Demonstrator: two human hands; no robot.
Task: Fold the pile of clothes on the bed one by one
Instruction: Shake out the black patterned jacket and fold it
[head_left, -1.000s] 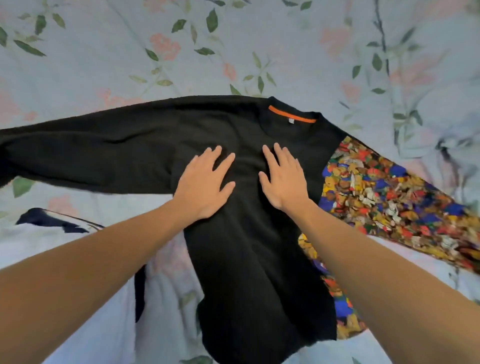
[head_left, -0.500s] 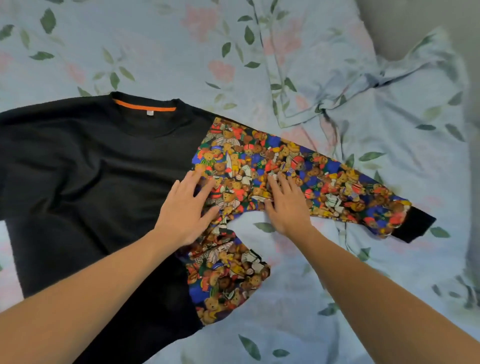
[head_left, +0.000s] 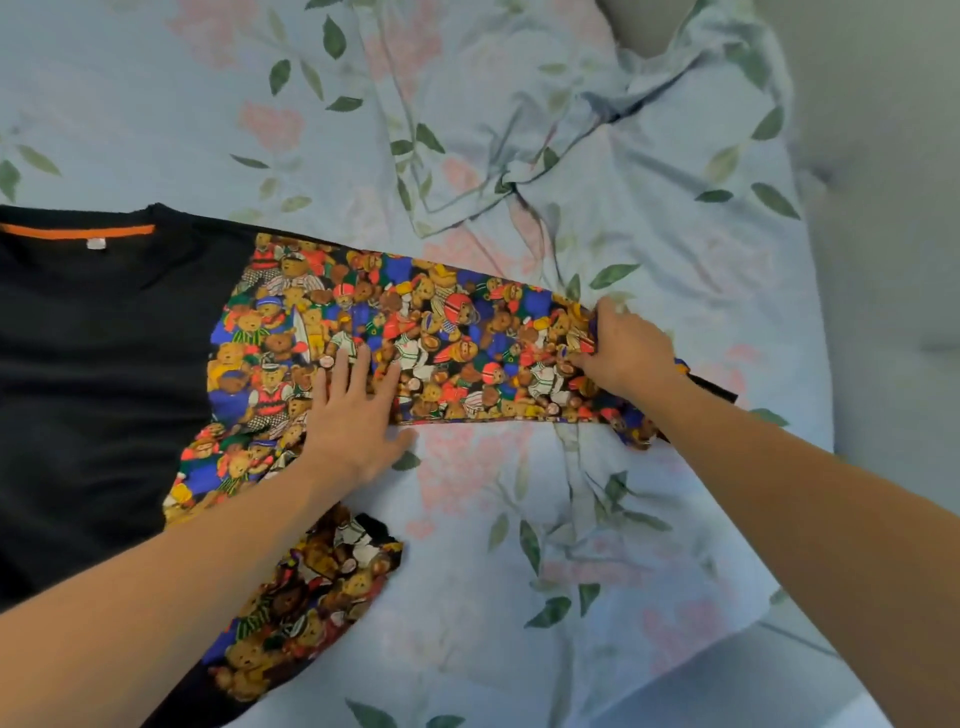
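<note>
A black sweatshirt with an orange neck tape lies flat on the bed, its body at the left. Its right sleeve, printed with colourful teddy bears, stretches out to the right. My left hand presses flat with straight fingers on the sleeve near the armpit. My right hand grips the sleeve near its cuff end, fingers curled into the fabric. The black cuff peeks out behind my right wrist.
The bed sheet is pale blue with pink flowers and green leaves, and it is rumpled at the upper right. A grey padded surface borders the bed on the right. More teddy-bear fabric lies under my left forearm.
The view has swung right. My right hand slid outward along the printed sleeve to its cuff end and gripped it. My left hand shifted from the black body's edge onto the sleeve's base.
</note>
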